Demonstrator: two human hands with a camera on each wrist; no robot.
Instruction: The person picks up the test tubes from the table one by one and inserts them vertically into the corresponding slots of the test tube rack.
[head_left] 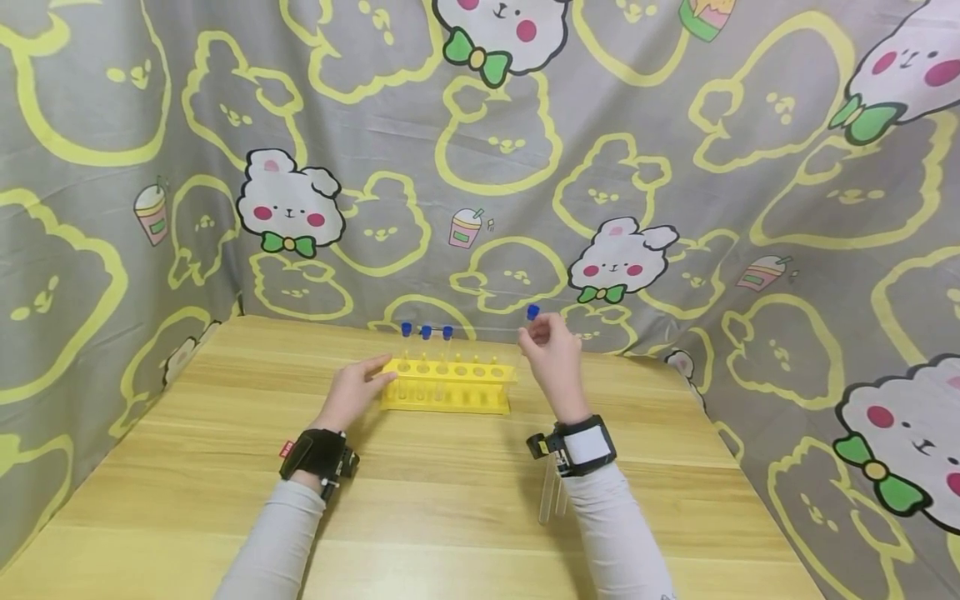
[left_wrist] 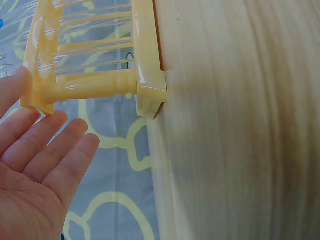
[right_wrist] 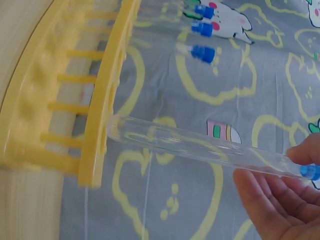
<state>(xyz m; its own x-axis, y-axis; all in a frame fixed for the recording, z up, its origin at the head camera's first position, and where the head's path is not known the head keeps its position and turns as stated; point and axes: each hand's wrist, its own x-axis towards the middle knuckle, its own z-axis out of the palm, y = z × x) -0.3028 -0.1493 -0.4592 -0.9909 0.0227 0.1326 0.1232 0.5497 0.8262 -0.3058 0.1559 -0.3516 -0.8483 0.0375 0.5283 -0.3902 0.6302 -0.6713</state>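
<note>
A yellow test tube rack (head_left: 450,407) stands on the table, with three blue-capped test tubes (head_left: 426,332) upright in its left-hand holes. At its left end, my left hand (head_left: 352,392) holds the upper plate by the corner, thumb on top and index finger at the end; the other fingers (left_wrist: 75,160) stretch out beside it. My right hand (head_left: 555,354) pinches another clear test tube (right_wrist: 190,145) just below its blue cap (right_wrist: 311,172). This tube's rounded bottom is right at the upper plate, near the rack's right end. It looks empty.
On the wooden table (head_left: 420,508), clear test tubes (head_left: 547,496) lie beside my right forearm, which partly hides them. Behind the table hangs a grey cloth (head_left: 390,142) with cartoon rabbits and yellow outlines, and it also closes off both sides.
</note>
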